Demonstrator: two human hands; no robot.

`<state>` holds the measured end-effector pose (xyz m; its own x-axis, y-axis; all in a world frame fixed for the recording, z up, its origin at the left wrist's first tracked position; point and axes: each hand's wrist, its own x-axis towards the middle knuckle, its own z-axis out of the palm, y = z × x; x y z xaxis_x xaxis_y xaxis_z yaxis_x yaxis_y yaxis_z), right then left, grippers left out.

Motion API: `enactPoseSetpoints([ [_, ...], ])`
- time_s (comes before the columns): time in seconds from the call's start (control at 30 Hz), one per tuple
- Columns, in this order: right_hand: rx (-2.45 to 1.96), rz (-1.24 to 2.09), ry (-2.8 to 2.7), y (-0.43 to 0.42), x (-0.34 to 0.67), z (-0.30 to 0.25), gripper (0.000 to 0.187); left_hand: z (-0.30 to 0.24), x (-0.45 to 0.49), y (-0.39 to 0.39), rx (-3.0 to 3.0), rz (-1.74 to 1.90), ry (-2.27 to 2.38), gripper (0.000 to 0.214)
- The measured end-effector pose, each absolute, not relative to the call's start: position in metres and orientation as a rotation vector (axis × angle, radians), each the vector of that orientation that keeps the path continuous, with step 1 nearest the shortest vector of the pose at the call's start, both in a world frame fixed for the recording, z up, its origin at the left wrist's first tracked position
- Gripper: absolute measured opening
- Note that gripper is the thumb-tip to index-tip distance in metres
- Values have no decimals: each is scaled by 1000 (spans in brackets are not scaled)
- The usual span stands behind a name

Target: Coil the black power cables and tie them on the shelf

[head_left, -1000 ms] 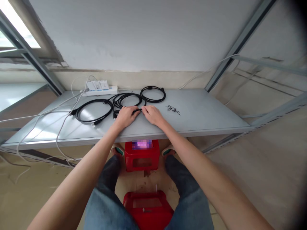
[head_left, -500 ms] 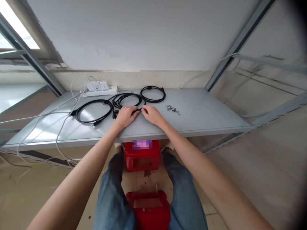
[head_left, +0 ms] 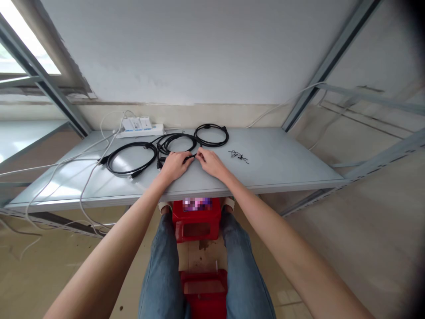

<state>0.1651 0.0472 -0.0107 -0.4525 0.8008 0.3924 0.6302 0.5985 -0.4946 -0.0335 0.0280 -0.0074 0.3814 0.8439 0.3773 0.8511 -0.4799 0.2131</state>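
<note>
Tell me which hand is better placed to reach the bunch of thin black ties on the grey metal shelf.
Right, probably: the right hand is nearer these thin black ties, which lie to its right. The left hand is farther off; both appear occupied with the middle black cable coil.

Table (head_left: pixel 282 164), right: open surface from thin black ties (head_left: pixel 238 156) to post (head_left: pixel 302 102).
Right hand (head_left: pixel 209 160): gap before the ties, passable.
Left hand (head_left: pixel 177 165): black cable coils (head_left: pixel 156 153) crowd left and behind.
Back left: power strip (head_left: pixel 141 132) blocks.
Front left: white cords (head_left: pixel 86 179) overhang edge.
</note>
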Motion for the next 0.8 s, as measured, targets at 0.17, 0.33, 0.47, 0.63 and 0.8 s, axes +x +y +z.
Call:
enactPoseSetpoints([
  [0.17, -1083, 345, -2257, 48, 166, -13, 14, -7, -34, 28, -2603, -678, -1603, 36],
  [0.33, -1075, 284, -2257, 48, 166, -13, 20, -6, -34, 26, -2598, -690, -1610, 36],
  [0.47, -1023, 229, -2259, 48, 166, -13, 22, -6, -34, 26, -2595, -689, -1606, 36],
  [0.63, -1034, 242, -2254, 49, 167, -13, 23, -6, -34, 27, -2594, -666, -1618, 36],
  [0.8, -1061, 269, -2250, 51, 167, -15, 21, -7, -34, 28, -2604, -676, -1613, 37],
])
